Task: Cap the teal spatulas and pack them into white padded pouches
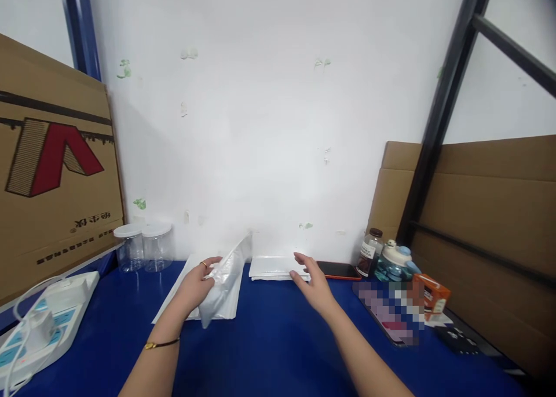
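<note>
Closed on a thin, translucent plastic bag (226, 281), my left hand (197, 284) holds it tilted above a stack of flat white sheets or bags (182, 292) on the blue table. The bag's top corner points up toward the wall. My right hand (315, 287) has its fingers apart, with nothing in it. Its fingertips are at the right end of a second, smaller pile of folded white packets (275, 266) near the wall; whether they touch it I cannot tell.
Two clear lidded jars (157, 249) stand at the back left, beyond a white power strip (52, 321). To the right are a phone (339, 270), a brown-capped bottle (369, 255), a teal water bottle (391, 263), a pixelated phone (386, 316) and an orange box (432, 295). Cardboard (56, 171) flanks the table.
</note>
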Action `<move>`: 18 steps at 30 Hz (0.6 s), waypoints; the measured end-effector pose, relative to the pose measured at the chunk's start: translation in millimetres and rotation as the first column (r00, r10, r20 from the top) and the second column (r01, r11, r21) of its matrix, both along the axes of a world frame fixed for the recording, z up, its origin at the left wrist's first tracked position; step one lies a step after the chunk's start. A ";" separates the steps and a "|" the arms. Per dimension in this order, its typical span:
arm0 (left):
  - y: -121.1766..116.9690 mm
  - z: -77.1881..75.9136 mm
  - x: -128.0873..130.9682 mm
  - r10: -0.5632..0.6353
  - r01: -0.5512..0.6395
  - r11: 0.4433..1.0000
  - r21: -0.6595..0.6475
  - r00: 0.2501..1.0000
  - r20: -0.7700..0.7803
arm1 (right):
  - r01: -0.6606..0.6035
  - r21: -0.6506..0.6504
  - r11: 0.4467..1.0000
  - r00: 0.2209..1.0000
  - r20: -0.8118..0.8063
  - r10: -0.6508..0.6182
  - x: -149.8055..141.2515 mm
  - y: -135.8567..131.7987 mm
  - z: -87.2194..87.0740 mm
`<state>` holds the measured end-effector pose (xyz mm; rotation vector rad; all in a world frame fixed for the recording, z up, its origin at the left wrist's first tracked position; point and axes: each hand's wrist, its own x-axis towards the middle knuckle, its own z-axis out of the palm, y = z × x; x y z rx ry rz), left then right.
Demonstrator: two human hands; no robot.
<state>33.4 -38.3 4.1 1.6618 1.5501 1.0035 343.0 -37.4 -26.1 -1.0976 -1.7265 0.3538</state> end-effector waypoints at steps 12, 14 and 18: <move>-19.3 -33.4 78.7 -0.043 0.708 0.660 -0.252 0.371 0.928 | 0.273 -0.180 0.945 0.870 -0.372 -0.323 16.9 12.4 -42.9; -23.7 -36.2 87.7 0.009 0.694 0.690 -0.207 0.277 0.961 | 0.179 -0.287 0.941 0.724 -0.609 -0.323 20.9 15.4 -50.2; -20.7 -49.7 105.0 0.074 0.475 0.837 -0.271 0.392 0.917 | -0.121 -0.410 0.904 0.326 -0.877 -0.355 26.1 19.3 -53.5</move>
